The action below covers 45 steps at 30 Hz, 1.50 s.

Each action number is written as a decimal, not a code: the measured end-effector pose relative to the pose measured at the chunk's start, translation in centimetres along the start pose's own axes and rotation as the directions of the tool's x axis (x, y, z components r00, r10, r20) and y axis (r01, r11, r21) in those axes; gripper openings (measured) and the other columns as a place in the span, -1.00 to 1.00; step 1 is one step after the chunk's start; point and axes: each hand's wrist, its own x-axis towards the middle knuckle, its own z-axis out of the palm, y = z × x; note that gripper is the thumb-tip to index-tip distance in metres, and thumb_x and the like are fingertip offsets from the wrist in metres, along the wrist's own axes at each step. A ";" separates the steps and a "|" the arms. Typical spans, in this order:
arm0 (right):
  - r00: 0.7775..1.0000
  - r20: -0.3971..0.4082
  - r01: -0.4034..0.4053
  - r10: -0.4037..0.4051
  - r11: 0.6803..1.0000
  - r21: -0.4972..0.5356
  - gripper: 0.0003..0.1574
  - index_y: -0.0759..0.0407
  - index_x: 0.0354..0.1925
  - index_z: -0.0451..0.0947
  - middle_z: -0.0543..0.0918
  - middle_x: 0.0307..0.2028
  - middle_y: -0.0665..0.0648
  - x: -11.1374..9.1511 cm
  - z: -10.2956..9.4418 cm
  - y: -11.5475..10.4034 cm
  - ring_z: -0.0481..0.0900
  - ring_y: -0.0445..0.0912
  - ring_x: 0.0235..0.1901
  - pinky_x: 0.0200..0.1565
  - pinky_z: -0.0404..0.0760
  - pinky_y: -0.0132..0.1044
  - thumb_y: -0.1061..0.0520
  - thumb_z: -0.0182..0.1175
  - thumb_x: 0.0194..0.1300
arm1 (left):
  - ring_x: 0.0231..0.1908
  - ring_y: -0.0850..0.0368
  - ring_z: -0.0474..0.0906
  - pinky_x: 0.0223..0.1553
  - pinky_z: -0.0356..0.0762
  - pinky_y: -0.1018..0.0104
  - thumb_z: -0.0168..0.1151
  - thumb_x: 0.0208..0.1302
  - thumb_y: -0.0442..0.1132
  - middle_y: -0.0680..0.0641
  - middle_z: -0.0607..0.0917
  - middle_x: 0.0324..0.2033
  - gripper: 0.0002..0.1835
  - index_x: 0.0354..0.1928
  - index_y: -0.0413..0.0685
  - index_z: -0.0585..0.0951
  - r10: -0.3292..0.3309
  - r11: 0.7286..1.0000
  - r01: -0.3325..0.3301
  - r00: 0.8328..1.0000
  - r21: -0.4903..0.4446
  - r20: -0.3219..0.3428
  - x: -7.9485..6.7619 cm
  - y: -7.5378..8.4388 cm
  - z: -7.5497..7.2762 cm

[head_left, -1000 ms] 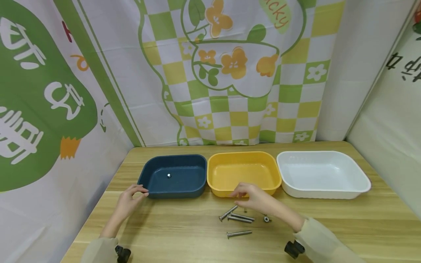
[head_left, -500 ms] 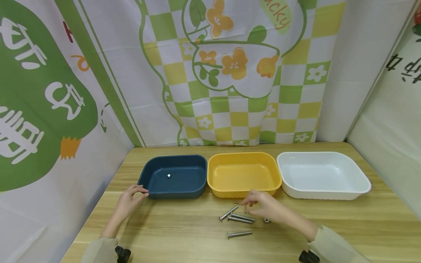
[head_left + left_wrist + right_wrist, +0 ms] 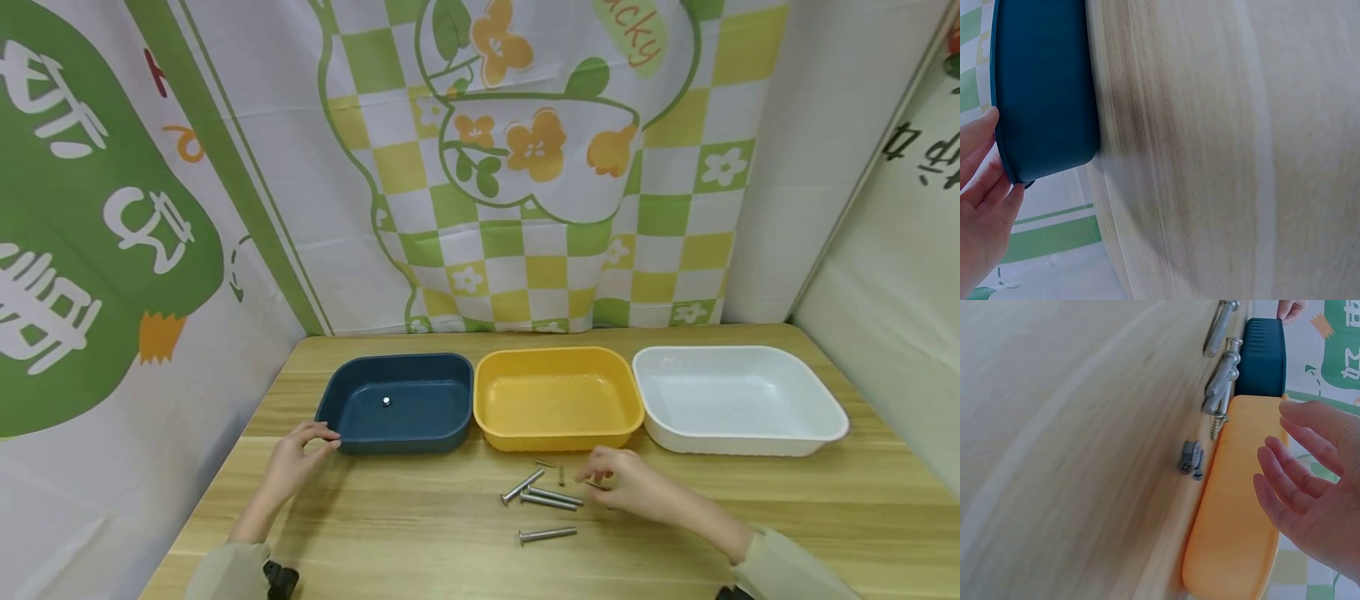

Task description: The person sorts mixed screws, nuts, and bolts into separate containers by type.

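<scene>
Lower right, the spread right hand (image 3: 632, 485) should pinch one nut (image 3: 1189, 453) squarely; lower left, the left hand (image 3: 292, 465) grips the blue tray (image 3: 420, 421).

This looks like a small curtained booth fitted out as a workstation; what building it stands in cannot be told. The back cloth (image 3: 558, 275), checked in green, yellow and white with orange flowers, hangs behind the worktop (image 3: 420, 533). The left cloth (image 3: 45, 167) bears white characters on a green patch, the right cloth (image 3: 892, 275) dark ones. The worktop is wood-grained, with rounded far corners. A blue tray (image 3: 405, 446), a yellow tray (image 3: 555, 442) and a white tray (image 3: 742, 444) stand in a row, with loose bolts (image 3: 555, 495) and screws (image 3: 562, 477) nearer the person, as at a sorting bench.
</scene>
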 end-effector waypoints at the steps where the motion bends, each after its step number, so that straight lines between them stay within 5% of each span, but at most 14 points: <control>1: 1.000 0.000 0.004 -0.004 1.000 0.000 -0.79 0.27 -0.29 0.60 0.57 -0.36 0.06 -0.1 0.0 0.1 0.53 -0.12 -0.36 -0.31 0.55 -0.32 0.36 0.28 0.00 | 0.03 -0.29 0.43 0.01 0.34 -0.19 0.30 0.07 -0.35 -0.30 0.58 -0.12 -0.88 -0.32 -0.22 0.67 0.001 1.000 -0.001 1.000 0.000 0.000 0.0 0.0 0.0; 18: 0.991 0.068 -0.119 0.117 0.992 0.031 -0.77 0.25 -0.27 0.61 0.54 -0.34 0.00 -1.9 -0.1 1.4 0.49 -0.21 -0.35 -0.29 0.55 -0.37 0.30 0.29 -0.01 | 0.00 -0.30 0.44 0.01 0.32 -0.20 0.28 0.06 -0.39 -0.32 0.58 -0.16 -0.90 -0.34 -0.26 0.66 0.020 1.000 -0.020 1.000 0.014 0.014 0.2 0.4 -0.3; 45: 0.994 0.075 -0.084 0.084 0.996 -0.013 -0.79 0.24 -0.33 0.64 0.57 -0.35 0.01 -2.3 0.6 3.1 0.50 -0.25 -0.34 -0.27 0.55 -0.36 0.30 0.32 -0.06 | -0.03 -0.29 0.46 -0.02 0.36 -0.18 0.28 0.07 -0.39 -0.29 0.58 -0.18 -0.88 -0.32 -0.28 0.66 0.034 0.998 -0.036 0.999 0.051 0.041 0.4 0.1 -0.2</control>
